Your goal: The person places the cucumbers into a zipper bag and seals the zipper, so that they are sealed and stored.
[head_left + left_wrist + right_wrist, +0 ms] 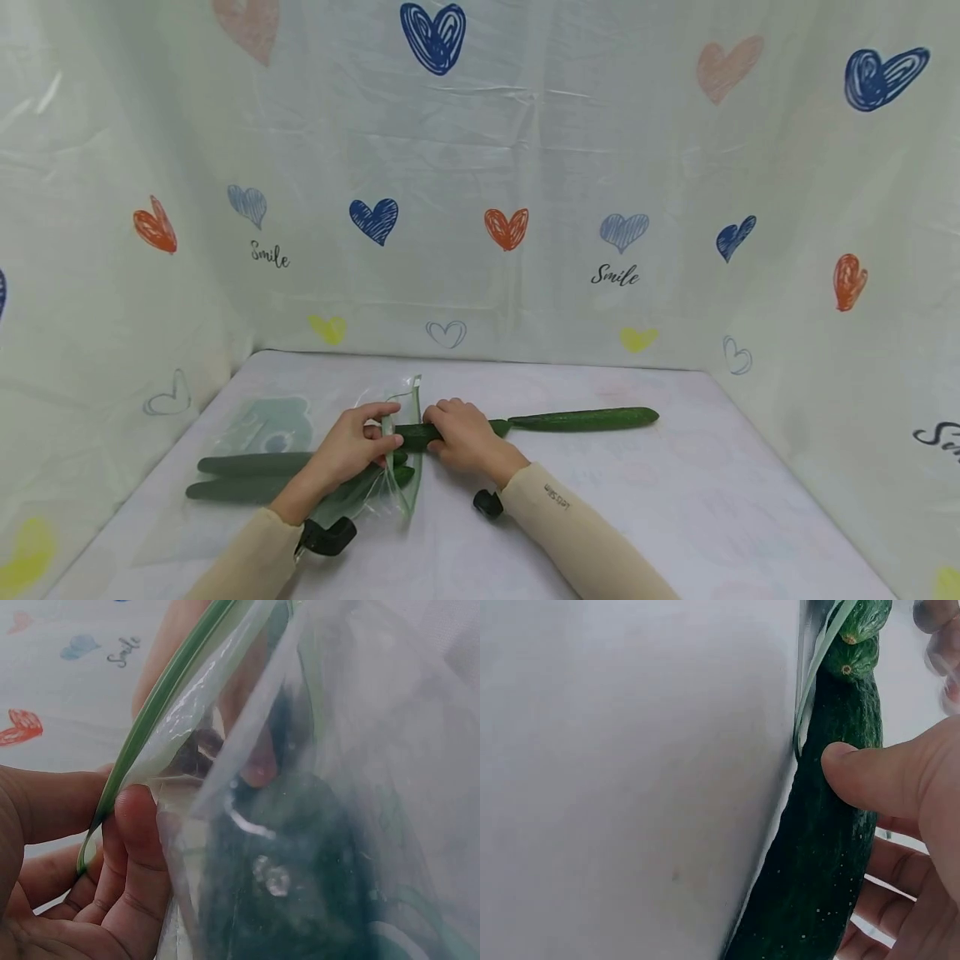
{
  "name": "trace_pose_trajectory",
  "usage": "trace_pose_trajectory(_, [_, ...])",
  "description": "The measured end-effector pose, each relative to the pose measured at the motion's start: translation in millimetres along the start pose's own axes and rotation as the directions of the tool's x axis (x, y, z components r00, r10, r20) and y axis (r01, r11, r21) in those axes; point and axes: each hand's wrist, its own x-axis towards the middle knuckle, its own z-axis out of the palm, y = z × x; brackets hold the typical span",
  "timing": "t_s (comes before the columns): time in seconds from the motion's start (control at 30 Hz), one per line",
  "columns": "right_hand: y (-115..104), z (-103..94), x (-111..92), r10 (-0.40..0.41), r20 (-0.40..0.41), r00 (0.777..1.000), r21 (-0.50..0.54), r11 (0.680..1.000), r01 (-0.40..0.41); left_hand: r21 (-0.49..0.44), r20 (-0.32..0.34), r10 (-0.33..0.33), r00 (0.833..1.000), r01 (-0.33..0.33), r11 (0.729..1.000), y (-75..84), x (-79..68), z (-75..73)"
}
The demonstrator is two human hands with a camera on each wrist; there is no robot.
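Watching remotely, I saw the left hand [347, 446] pinch the bag's green rim [147, 720], seemingly to spread it, while the right hand [467, 435], fingers curled, gripped a cucumber [418, 437].

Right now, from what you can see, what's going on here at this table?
A person's left hand is pinching the green edge of a clear bag at its opening. Their right hand grips a cucumber, its far end at the bag's mouth and the rest outside. Two other cucumbers lie side by side in the bag, and a loose cucumber lies on the table to the right, with neither hand on it.
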Motion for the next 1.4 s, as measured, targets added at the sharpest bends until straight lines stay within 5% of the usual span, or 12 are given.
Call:
trace_pose_trajectory(0.47, [23.8,-10.0,-11.5,0.040,0.047,0.998,-0.012,0.999,-0.040,0.003,0.010,0.004,1.000,-0.004,1.000,0.9,0.4,-0.3])
trace_pose_trajectory(0.77, [47.4,-19.2,-33.1,0.128,0.136,0.982,0.137,0.980,-0.147,0.011,0.016,0.008,1.000,-0.008,1.000,-0.8,-0.5,-0.9])
trace_pose_trajectory(1.4, [52.2,-14.2,-38.9,0.129,0.148,0.980,0.161,0.975,-0.153,0.009,0.024,0.018,1.000,-0.018,1.000,-0.4,-1.3,-0.3])
